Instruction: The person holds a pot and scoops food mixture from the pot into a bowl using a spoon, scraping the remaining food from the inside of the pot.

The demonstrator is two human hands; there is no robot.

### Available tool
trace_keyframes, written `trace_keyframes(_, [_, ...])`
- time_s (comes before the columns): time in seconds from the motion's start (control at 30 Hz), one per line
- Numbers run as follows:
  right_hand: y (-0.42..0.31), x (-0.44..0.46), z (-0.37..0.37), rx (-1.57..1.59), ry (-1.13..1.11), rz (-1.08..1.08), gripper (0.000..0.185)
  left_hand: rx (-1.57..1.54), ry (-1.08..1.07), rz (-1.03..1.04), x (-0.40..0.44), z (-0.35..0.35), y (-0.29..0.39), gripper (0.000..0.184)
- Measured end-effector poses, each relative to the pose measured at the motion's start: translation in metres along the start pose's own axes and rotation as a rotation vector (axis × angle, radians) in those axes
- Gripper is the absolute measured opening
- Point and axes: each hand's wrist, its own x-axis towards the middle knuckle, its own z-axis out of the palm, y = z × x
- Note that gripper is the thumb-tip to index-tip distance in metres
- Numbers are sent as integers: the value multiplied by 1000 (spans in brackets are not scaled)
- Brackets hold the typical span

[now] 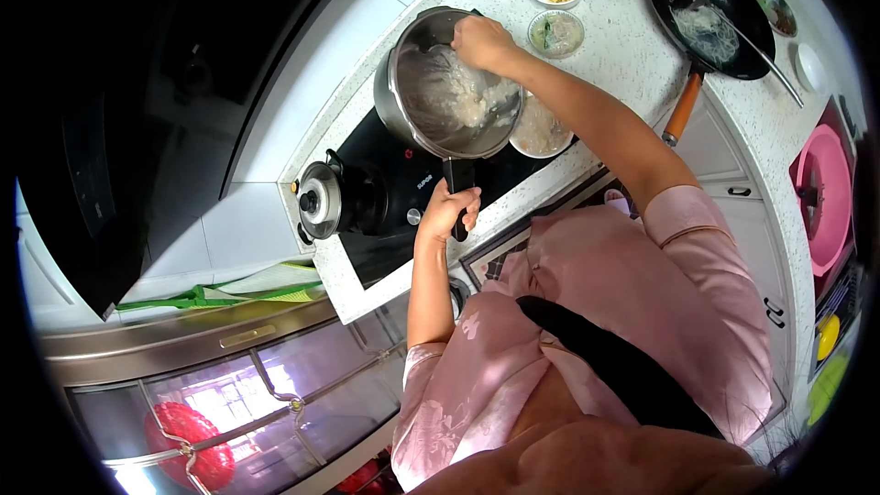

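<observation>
Left hand (pixel 446 211) clamped around the handle (pixel 460 174) of a tilted pot (pixel 401 96), centre. Right hand (pixel 484 42), fingers together, at its upper rim; grip unclear.

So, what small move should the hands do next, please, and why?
Perhaps the right hand should draw the pale food inside the steel pot toward the white bowl: it clings to the pot's inner wall, similar food sits in the bowl, and the left hand grips the black handle.
</observation>
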Motion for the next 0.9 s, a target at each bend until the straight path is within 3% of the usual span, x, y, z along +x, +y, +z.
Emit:
trace_keyframes(0.07, [9, -1, 10, 74, 197, -138, 17, 24, -8, -10, 1, 1, -1, 16])
trace_keyframes(0.1, [9, -2, 8, 62, 190, -151, 17, 9, -7, 1, 2, 0, -2, 16])
trace_keyframes(0.17, [9, -3, 5, -9, 118, -311, 16, 14, -57, 6, 3, -3, -3, 16])
trace_keyframes(0.47, [43, -27, 3, -645, -169, -534, 14, 31, -17, -25, 3, -2, 1, 12])
trace_keyframes(0.63, [32, 0, -6, -729, 254, -830, 8, 60, -20, 2, 1, 4, 5, 14])
trace_keyframes(0.77, [56, -29, -2, -930, 38, -934, 13, 73, -26, 2, 2, 5, 8, 16])
trace_keyframes(0.9, [38, -20, -9, -824, 220, -814, 12, 70, -8, -28, 3, 5, 5, 15])
